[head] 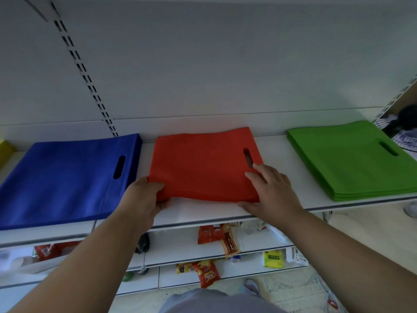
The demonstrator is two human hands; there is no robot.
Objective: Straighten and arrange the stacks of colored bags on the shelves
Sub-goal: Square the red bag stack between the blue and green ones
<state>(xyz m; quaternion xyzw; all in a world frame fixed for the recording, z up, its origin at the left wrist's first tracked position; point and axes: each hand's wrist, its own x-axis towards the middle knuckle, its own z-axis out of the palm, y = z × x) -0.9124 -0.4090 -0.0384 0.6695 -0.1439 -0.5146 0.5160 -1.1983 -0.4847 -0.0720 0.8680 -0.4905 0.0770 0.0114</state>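
A: Hands?
B: Left hand [146, 195] pinches the near-left corner of the red bag stack [204, 164], thumb on top, fingers curled under. Right hand [269, 189] lies flat, fingers straight, on the near-right corner (thumb down on the shelf [203, 211]).
A: Stack position?
B: Middle of the shelf, between the blue bag stack [65, 179] on the left and the green bag stack [354, 159] on the right, apart from both. White back panel [203, 64] behind.

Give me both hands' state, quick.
Left hand: grips the near left corner of the red bag stack.
Right hand: open, fingers flat on the stack's near right corner.
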